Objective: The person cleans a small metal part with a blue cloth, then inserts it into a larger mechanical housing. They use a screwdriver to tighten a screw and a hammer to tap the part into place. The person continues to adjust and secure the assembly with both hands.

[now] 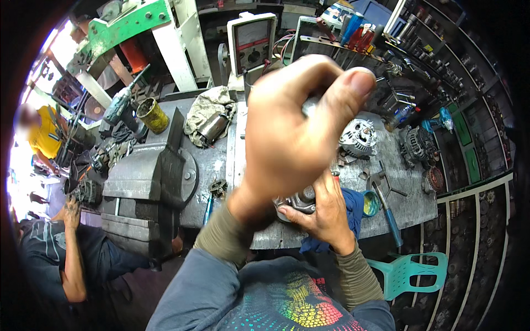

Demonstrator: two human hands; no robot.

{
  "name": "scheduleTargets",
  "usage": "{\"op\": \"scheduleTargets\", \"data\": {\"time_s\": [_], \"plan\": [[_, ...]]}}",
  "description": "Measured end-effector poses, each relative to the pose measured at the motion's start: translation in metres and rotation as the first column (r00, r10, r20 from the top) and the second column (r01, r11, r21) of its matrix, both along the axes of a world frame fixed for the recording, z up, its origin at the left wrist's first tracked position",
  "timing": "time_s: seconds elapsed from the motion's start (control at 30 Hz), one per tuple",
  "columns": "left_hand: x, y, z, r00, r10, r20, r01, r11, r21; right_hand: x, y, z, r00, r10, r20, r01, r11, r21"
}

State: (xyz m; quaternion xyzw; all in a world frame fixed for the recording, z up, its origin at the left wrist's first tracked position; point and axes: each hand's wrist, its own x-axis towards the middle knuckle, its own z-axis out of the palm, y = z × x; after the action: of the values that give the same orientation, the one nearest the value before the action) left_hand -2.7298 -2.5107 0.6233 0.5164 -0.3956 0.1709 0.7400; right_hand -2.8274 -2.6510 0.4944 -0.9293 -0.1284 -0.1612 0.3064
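In the head view, the right hand clasps the side of a metal part near the bench's front edge, while the left hand, blurred, is raised apart above the bench with fingers curled; I cannot tell whether it grips anything. A blue cloth spills over the front edge beside the right hand, and a blue-handled hammer juts past it toward the front right corner.

Bright light glares in from your left, washing that edge white, while your raised left hand looks blurred, the workbench reads sharper, and the dimmer shelving on your right bends toward the black fisheye rim.
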Motion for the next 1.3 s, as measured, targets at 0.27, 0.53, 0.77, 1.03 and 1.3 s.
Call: {"op": "scheduleTargets", "data": {"time_s": [0.27,0.53,0.77,1.03,1.3], "plan": [[-0.008,-0.002,-0.009,0.949,0.278,0.148,-0.292,0.953,0.079,-0.001,-0.003,-0.008,0.997,0.015,-0.080,-0.009,0.997,0.076],[0.013,0.007,-0.003,0.526,-0.840,-0.129,0.849,0.529,0.018,-0.001,-0.004,-0.004,0.992,0.114,0.054,-0.116,0.993,0.036],[-0.021,-0.015,-0.014,0.926,0.377,0.013,-0.375,0.924,-0.077,0.002,-0.004,-0.009,0.999,0.029,-0.030,-0.026,0.996,0.083],[-0.004,0.016,0.001,0.918,-0.342,-0.199,0.362,0.930,0.070,0.004,-0.006,-0.010,1.000,0.021,0.008,-0.022,0.999,0.044],[-0.035,-0.016,-0.015,0.871,0.487,0.056,-0.490,0.869,0.065,0.000,-0.004,-0.008,0.995,0.059,-0.080,-0.043,0.981,0.188]]}}
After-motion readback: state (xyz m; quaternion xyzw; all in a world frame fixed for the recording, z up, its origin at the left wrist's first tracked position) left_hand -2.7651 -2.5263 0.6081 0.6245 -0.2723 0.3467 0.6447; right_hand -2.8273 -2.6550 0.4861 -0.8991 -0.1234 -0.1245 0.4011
